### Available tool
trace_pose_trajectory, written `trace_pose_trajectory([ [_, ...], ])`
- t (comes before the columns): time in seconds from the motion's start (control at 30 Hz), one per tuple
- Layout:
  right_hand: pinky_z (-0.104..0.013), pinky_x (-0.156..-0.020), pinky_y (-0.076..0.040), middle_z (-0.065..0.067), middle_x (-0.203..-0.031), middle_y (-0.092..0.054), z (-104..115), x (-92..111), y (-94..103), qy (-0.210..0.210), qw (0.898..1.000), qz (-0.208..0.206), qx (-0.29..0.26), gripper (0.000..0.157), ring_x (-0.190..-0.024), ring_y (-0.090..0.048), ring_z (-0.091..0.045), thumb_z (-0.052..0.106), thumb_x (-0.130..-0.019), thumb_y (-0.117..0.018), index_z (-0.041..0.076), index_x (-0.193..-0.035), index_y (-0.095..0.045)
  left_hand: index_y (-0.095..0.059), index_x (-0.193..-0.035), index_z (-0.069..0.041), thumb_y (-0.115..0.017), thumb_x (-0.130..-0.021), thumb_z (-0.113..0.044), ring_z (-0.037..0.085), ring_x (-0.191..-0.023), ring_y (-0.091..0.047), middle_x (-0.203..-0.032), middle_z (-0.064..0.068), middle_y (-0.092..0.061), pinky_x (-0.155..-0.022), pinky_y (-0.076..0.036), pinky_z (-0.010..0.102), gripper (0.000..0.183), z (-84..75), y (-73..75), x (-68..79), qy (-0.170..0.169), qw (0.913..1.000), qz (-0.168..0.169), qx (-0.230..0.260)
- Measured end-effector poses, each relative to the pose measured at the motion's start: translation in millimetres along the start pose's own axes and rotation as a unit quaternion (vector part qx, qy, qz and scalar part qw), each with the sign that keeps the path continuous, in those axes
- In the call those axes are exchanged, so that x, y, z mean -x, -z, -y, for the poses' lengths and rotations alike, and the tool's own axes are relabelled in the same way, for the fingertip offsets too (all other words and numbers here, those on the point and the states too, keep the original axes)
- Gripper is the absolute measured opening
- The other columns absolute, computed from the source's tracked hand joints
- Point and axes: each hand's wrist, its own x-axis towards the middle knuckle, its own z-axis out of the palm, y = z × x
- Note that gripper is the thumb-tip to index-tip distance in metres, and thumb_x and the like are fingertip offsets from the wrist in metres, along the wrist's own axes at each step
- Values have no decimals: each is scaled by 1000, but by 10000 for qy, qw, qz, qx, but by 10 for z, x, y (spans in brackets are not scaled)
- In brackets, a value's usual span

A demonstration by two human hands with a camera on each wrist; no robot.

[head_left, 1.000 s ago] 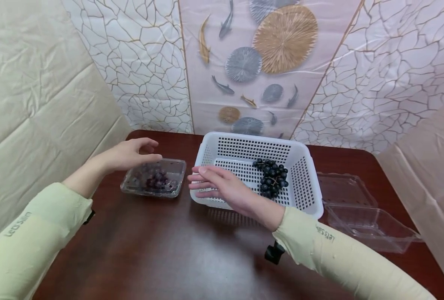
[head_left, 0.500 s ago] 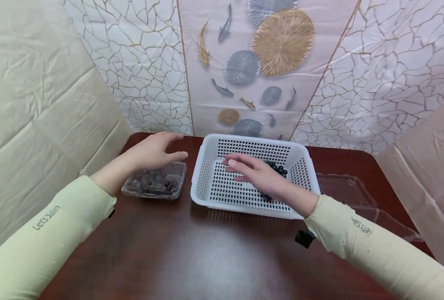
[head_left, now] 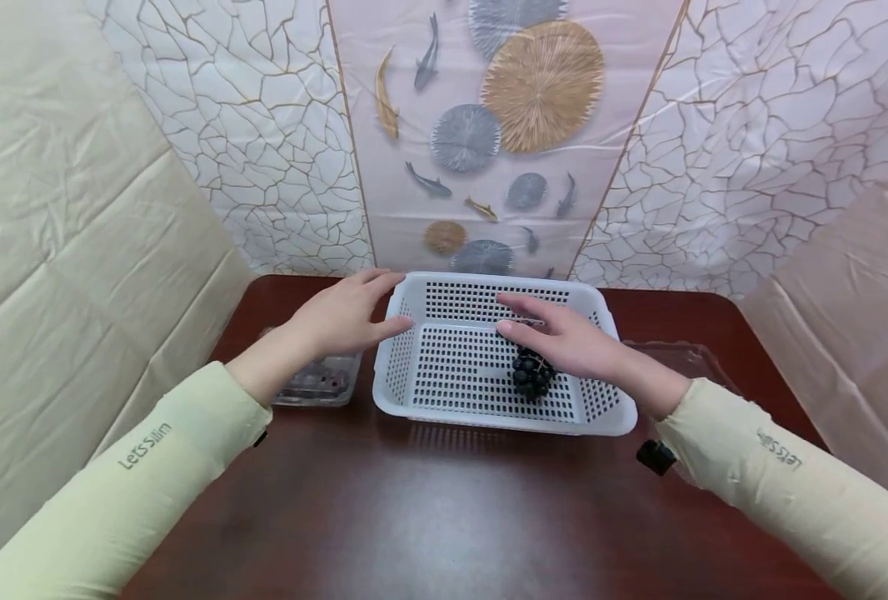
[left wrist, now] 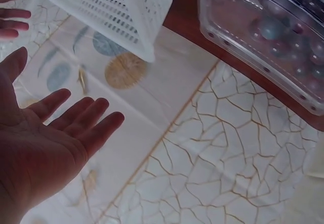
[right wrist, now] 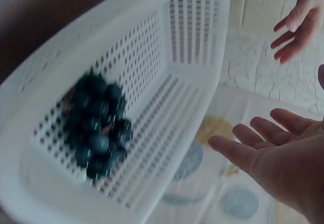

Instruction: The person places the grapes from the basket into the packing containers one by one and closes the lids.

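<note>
A white perforated plastic basket [head_left: 459, 421] stands at the table's back middle. Inside it, toward the right, lies a bunch of dark grapes [head_left: 531, 375]; the right wrist view shows these grapes [right wrist: 98, 128] uncovered. My right hand [head_left: 575, 342] hovers over the basket's right part, fingers spread and holding nothing, hiding some grapes in the head view. At the basket's left end my left hand [head_left: 346, 317] is held with fingers extended, also without anything in it; whether it touches the rim I cannot tell. Beneath the left forearm, a clear plastic box [head_left: 320, 387] of reddish-purple grapes is partly covered.
A clear plastic container [head_left: 676, 360] lies right of the basket, mostly behind the right forearm. The dark brown table [head_left: 444, 508] meets a patterned wall sheet [head_left: 279, 150] at the back. Beige panels [head_left: 77, 275] stand at both sides.
Both hands have moved to the right. The left has gone from above the clear box to the basket's left end, the right from the basket's left side to above the grapes.
</note>
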Motion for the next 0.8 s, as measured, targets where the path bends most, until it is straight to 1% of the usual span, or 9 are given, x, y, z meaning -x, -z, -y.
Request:
trace_pose_trajectory([
  [0.07, -60, -127, -35, -15, -170, -38, -28, 44, 74, 14, 9997, -33, 254, 65, -157, -35, -37, 43, -113, -53, 7, -166, -37, -41, -165, -11, -66, -103, -51, 41, -150, -45, -167, 20, -40, -121, -43, 61, 77, -35, -28, -21, -108, 9999, -34, -57],
  [0.2, -63, -128, -30, -15, -172, -35, -83, 143, 210, -124, 9964, -95, 835, 70, -159, -30, -37, 47, -112, -53, 10, -168, -34, -38, -166, -11, -63, -104, -53, 42, -151, -43, -169, 20, -37, -120, -44, 62, 79, -102, -88, -79, -249, 9995, -35, -211],
  [0.37, -63, -129, -27, -16, -175, -29, -173, 250, 322, -229, 9909, -87, 1320, 75, -161, -25, -39, 50, -111, -55, 10, -169, -31, -35, -168, -13, -61, -105, -56, 40, -152, -42, -171, 18, -35, -119, -44, 61, 80, -202, -148, -167, -271, 9990, 89, -335],
  [0.43, -64, -129, -24, -17, -175, -25, -218, 293, 356, -265, 9893, -86, 1429, 76, -161, -22, -40, 50, -110, -56, 10, -169, -30, -36, -168, -13, -60, -105, -56, 40, -153, -42, -171, 18, -34, -120, -44, 61, 80, -246, -170, -199, -262, 9989, 155, -369],
  [0.57, -69, -129, -21, -17, -177, -19, -303, 390, 426, -504, 9856, -40, 1617, 80, -162, -16, -44, 54, -108, -58, 11, -170, -29, -37, -167, -13, -60, -105, -57, 38, -154, -41, -172, 17, -34, -120, -44, 59, 79, -325, -216, -265, -279, 9981, 282, -473],
  [0.67, -72, -128, -20, -17, -178, -16, -371, 459, 483, -745, 9832, -10, 1668, 85, -163, -12, -44, 59, -106, -58, 13, -170, -27, -37, -167, -14, -60, -105, -57, 38, -154, -41, -172, 16, -34, -119, -45, 58, 79, -370, -248, -314, -302, 9974, 373, -539],
  [0.8, -73, -127, -19, -18, -178, -16, -472, 552, 573, -907, 9825, -87, 1625, 88, -163, -10, -44, 60, -105, -60, 11, -170, -27, -35, -168, -15, -59, -106, -57, 37, -153, -42, -171, 16, -35, -116, -48, 59, 79, -415, -289, -392, -354, 9965, 506, -567],
])
